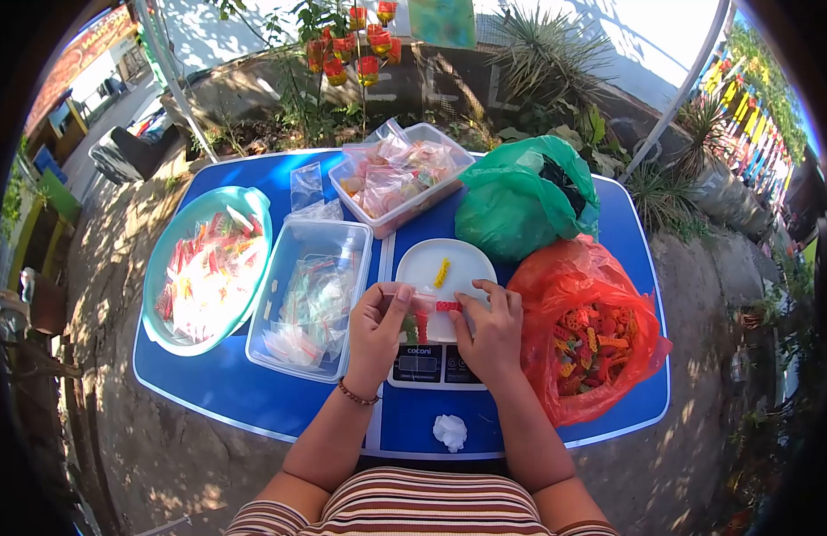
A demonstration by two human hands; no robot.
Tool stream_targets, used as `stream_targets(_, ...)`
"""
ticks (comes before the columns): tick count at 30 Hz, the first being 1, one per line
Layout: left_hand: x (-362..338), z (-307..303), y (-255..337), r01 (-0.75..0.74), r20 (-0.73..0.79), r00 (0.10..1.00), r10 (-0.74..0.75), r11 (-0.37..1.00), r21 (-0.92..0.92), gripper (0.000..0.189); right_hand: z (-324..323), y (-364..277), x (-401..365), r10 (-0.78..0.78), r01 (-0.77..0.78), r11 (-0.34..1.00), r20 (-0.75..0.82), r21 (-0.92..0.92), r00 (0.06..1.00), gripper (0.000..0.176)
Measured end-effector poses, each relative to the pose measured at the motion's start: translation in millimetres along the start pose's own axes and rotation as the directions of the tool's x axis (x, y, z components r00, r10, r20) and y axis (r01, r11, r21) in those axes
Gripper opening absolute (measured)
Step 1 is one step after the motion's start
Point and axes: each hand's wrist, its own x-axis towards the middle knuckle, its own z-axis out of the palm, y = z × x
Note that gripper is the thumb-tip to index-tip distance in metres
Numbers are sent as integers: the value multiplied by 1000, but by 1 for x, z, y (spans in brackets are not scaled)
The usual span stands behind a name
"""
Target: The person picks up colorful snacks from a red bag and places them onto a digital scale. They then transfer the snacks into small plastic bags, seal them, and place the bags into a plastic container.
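Observation:
My left hand [380, 321] pinches the edge of a small clear zip bag [420, 302] between thumb and fingers. A green piece and a red piece show through the bag, below its opening. My right hand [490, 323] holds a short red ridged stick [448, 305] at the bag's mouth, thumb and fingertips closed on it. Under both hands is a kitchen scale [419, 364] with a white round plate [413, 263]. A yellow ridged stick [442, 272] lies on that plate, just beyond my fingers.
An orange-red bag [543, 393] of colourful ridged sticks stands right, a green bag [498, 214] behind it. Left are a clear tub [361, 295] of small bags and a teal basin [154, 308]. Another tub [395, 223] of filled bags sits behind. Crumpled white paper [450, 432] lies in front.

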Motion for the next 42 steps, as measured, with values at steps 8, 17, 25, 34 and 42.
stream_targets(8, -1, 3, 2, 46, 19, 999, -47, 998, 38, 22, -1, 9, 0, 57, -60, 997, 54, 43, 997, 18)
stream_targets(17, -4, 5, 7, 46, 43, 998, -47, 998, 32, 24, 0, 7, 1, 38, -38, 999, 24, -12, 999, 11)
stream_targets(25, -7, 6, 4, -3, 105, 994, -21, 974, 227, 22, -14, 0, 7, 172, -20, 773, -178, 634, 969, 10)
stream_targets(34, -8, 6, -2, -11, 177, 984, -19, 986, 165, 25, -14, -4, 1, 195, -105, 606, -19, 789, 981, 10)
stream_targets(42, -8, 7, -2, -20, 262, 965, -19, 989, 146, 25, -12, 6, -4, 123, -52, 565, -22, 823, 992, 19)
